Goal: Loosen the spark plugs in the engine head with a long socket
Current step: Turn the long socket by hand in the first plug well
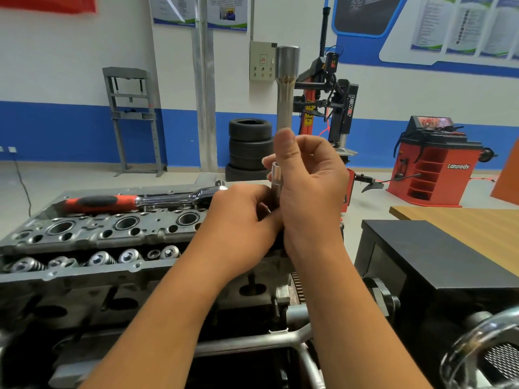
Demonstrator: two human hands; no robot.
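My right hand grips a long steel socket upright, its wide open end pointing up. A short chrome piece, maybe an extension or adapter, shows between my two hands at the socket's lower end. My left hand is closed around that lower end; what exactly it pinches is hidden. The grey engine head lies in front of me, with round plug wells along its top and valve springs in a row below. A ratchet with a red and black handle rests on the head's far edge.
A black box stands at the right, with a wooden table top behind it. Stacked tyres, a tyre changer and a red wheel balancer stand on the floor beyond. The engine stand's metal frame is below my arms.
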